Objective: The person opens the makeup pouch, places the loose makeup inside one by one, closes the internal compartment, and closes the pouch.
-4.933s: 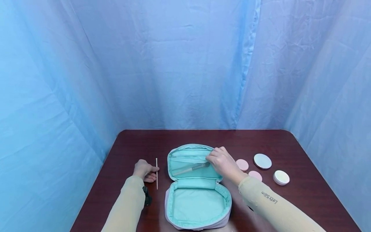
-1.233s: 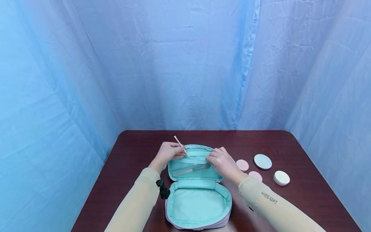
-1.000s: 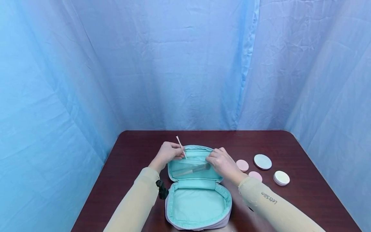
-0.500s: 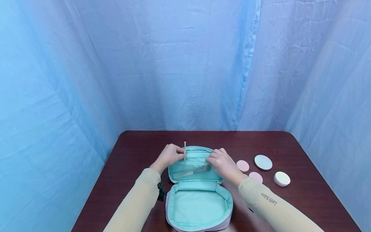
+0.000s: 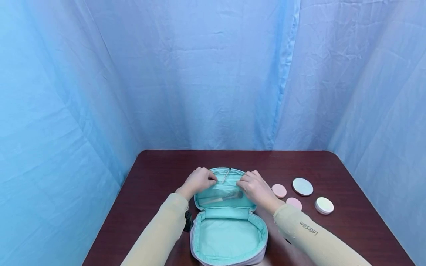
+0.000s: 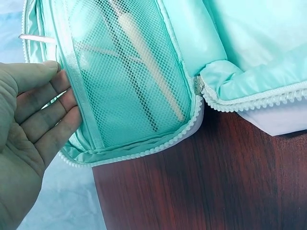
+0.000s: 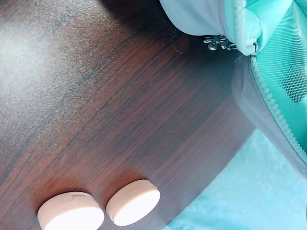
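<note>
An unzipped cosmetic bag (image 5: 229,261) with a mint lining lies with its lid folded back. Behind the lid's mesh pocket (image 6: 115,81) rests a large makeup brush (image 5: 216,200), slanted. A slim makeup brush (image 5: 226,176) leans at the pocket's top band, its dark tip sticking out past the band and its shaft faint through the mesh. My left hand (image 5: 201,180) holds the pocket's band at the left, thumb and fingertips on it and apart from the slim brush. My right hand (image 5: 254,187) grips the band at the right; the right wrist view leaves this hand out.
Two pink round compacts (image 5: 279,191) lie right of the bag on the dark wooden table (image 5: 159,166). Beyond them are a larger pale round case (image 5: 302,187) and a thick white round case (image 5: 324,205). Blue curtains (image 5: 213,92) surround the table.
My left hand took the slim brush from the table's left, carried it to the mesh pocket and let go of it there. My right hand has stayed at the pocket's right edge.
</note>
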The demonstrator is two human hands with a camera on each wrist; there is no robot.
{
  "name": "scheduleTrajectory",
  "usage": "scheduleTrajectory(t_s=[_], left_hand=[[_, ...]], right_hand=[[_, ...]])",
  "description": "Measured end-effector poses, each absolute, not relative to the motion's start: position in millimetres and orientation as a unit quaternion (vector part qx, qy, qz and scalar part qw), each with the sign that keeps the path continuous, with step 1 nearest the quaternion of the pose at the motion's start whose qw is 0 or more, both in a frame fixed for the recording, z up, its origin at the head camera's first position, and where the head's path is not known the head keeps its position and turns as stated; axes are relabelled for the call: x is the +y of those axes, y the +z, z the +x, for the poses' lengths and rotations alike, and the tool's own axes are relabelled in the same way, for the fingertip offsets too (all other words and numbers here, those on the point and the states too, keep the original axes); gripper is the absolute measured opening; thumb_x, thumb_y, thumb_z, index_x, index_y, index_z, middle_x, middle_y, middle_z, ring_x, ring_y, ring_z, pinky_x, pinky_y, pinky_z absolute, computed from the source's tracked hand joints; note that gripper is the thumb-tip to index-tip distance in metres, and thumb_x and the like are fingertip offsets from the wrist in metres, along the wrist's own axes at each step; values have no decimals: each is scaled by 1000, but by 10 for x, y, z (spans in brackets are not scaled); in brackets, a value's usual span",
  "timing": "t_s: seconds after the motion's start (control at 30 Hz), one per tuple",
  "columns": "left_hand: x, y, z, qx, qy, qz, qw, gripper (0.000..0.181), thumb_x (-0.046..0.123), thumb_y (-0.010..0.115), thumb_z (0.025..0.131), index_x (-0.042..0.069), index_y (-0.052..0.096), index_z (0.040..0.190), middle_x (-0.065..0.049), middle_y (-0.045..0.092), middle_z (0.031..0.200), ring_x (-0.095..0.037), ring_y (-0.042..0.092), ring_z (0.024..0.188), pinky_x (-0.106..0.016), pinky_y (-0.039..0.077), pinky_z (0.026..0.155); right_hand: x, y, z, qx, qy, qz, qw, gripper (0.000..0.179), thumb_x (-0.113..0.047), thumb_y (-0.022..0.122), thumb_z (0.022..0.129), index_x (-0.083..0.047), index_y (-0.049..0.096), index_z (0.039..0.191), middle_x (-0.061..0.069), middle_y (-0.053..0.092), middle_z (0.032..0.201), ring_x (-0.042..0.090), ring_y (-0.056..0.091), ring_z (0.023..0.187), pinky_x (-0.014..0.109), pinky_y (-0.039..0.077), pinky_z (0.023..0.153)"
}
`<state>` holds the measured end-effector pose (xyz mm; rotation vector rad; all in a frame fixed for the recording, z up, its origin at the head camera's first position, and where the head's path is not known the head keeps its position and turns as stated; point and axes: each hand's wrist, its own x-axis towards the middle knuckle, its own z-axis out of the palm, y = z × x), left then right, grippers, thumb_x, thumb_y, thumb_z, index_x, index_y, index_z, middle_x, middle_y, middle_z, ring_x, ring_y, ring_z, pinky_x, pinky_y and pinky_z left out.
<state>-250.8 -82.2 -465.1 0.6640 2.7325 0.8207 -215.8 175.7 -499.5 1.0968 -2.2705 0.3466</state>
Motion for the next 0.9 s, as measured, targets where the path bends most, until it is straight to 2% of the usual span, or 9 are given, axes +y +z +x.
scheduleTrajectory(t_s=[0.17, 0.27, 0.37, 0.47, 0.57, 0.7, 0.9], left_hand=[[-811, -4641, -2489, 929, 276, 223, 109, 19, 15, 67, 100, 14, 81, 114, -4, 76, 113, -21, 70, 102, -32, 58, 78], [-786, -4641, -2477, 931, 267, 225, 108, 21, 17, 66, 100, 14, 80, 116, -4, 76, 115, -17, 70, 94, -29, 54, 71], [-754, -4644, -2465, 934, 251, 230, 107, 23, 18, 64, 102, 15, 79, 118, -3, 76, 116, -11, 64, 74, -26, 48, 63], [-720, -4642, -2453, 933, 243, 242, 105, 25, 16, 61, 103, 15, 78, 121, -2, 77, 106, -10, 48, 54, -25, 40, 54], [-694, -4638, -2440, 926, 251, 260, 108, 28, 13, 57, 103, 15, 76, 124, -2, 72, 78, -11, 33, 44, -25, 33, 49], [-664, -4634, -2425, 917, 261, 278, 115, 32, 11, 55, 102, 15, 74, 127, 0, 56, 57, -10, 29, 41, -23, 30, 46], [-645, -4644, -2408, 915, 267, 281, 110, 33, 10, 54, 101, 15, 75, 127, 2, 47, 48, -10, 25, 39, -23, 26, 42]], right_hand=[[1756, -4998, -2159, -855, 129, 409, 290, 12, -1, 80, 84, -9, 80, 93, 0, 72, 84, 19, 63, 83, 34, 48, 70], [1757, -4997, -2164, -854, 129, 409, 293, 11, -1, 80, 84, -9, 80, 92, 0, 71, 83, 19, 62, 82, 34, 47, 70], [1761, -5002, -2166, -852, 131, 410, 299, 12, 0, 80, 84, -9, 80, 91, -1, 71, 82, 19, 62, 81, 34, 47, 69], [1765, -5008, -2167, -849, 134, 410, 304, 13, 1, 81, 82, -9, 80, 90, -1, 71, 82, 19, 62, 81, 34, 47, 68], [1768, -5005, -2165, -850, 131, 410, 304, 14, 1, 83, 81, -9, 80, 90, -1, 71, 82, 19, 62, 81, 34, 47, 69], [1767, -4996, -2159, -852, 124, 409, 301, 13, 0, 83, 81, -9, 80, 91, -1, 71, 83, 19, 62, 81, 34, 47, 69], [1764, -5003, -2153, -854, 124, 408, 299, 14, -1, 83, 81, -9, 80, 92, 0, 71, 84, 19, 62, 82, 34, 48, 70]])
